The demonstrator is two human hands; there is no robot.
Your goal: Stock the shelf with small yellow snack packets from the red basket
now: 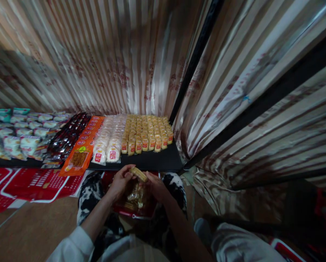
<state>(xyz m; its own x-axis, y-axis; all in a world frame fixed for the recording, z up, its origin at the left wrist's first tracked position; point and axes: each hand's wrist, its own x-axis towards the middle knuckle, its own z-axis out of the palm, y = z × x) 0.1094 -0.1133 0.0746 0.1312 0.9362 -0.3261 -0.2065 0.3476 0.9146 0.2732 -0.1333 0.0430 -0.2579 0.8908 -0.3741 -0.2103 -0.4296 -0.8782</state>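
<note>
Between my hands is a small yellow packaged snack (139,174), long and narrow in a clear wrapper. The fingers of my left hand (122,181) pinch its left end, and those of my right hand (155,184) hold its right end. Below them, in my lap, sits a red basket (124,214) with similar yellow wrapped snacks (134,198) inside; my forearms hide part of it. Just beyond my hands, rows of yellow wrapped snacks (145,136) stand packed together on a black shelf (152,160).
White wrapped packs (111,140), an orange packet (79,153), dark wrapped packs (68,138) and white-and-teal packs (23,131) line the shelf leftward. Red printed bags (40,183) hang below its front edge. Striped curtains (119,65) and black poles (197,62) enclose the back and right.
</note>
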